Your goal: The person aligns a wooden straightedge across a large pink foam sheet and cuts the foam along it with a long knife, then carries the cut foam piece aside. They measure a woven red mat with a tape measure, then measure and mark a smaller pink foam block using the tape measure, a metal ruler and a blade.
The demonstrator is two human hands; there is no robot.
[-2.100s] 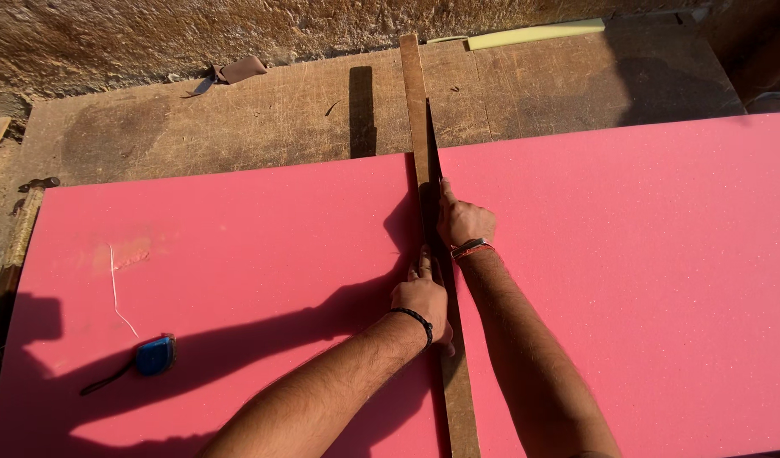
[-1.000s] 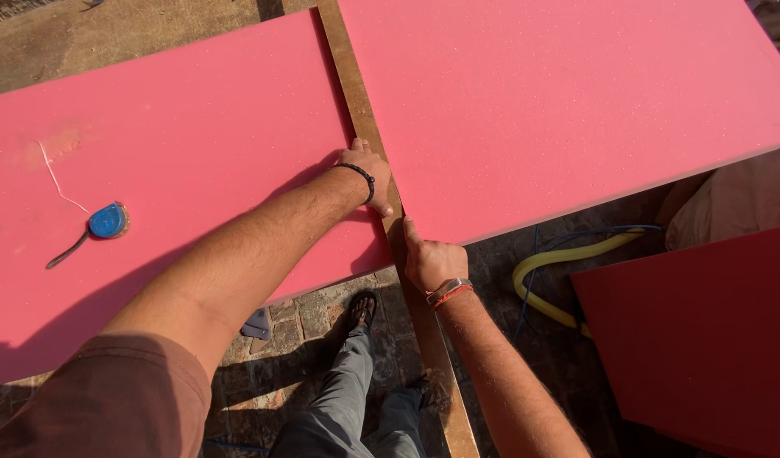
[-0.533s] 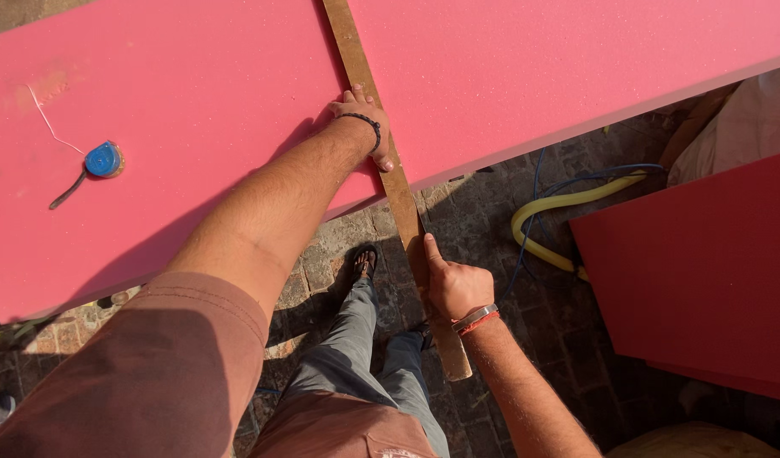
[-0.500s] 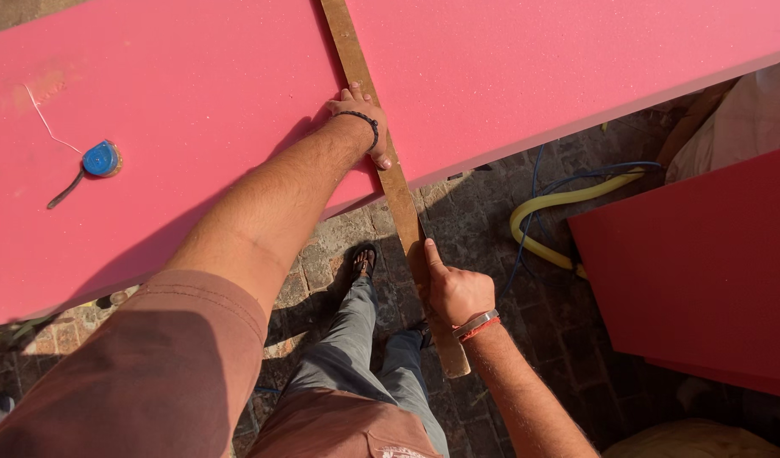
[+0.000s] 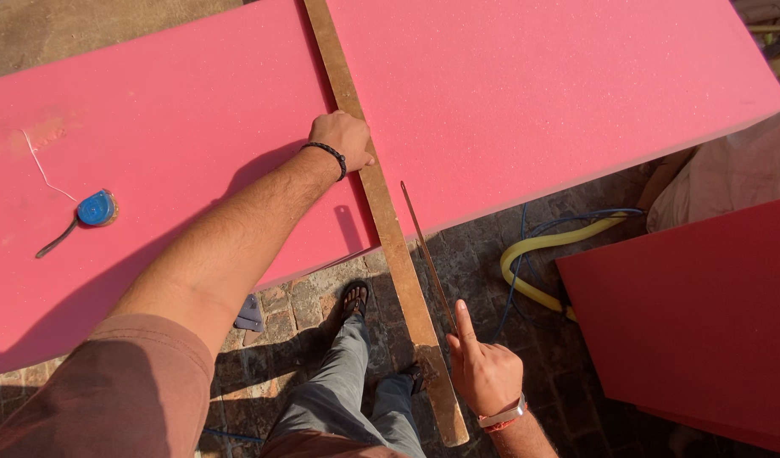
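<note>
A person's left hand (image 5: 343, 140) presses flat, gripping nothing, on a wooden straightedge (image 5: 381, 216) running from top center to lower center between two pink foam sheets (image 5: 178, 127), while the right hand (image 5: 483, 369), lower right, grips a long thin blade (image 5: 424, 250) beside it.

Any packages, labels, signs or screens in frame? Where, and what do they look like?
None: no package, label, sign or screen shows.
Nearest to one: the tape measure, a small round blue case lying on the left pink foam sheet, too small to show any marking.
</note>
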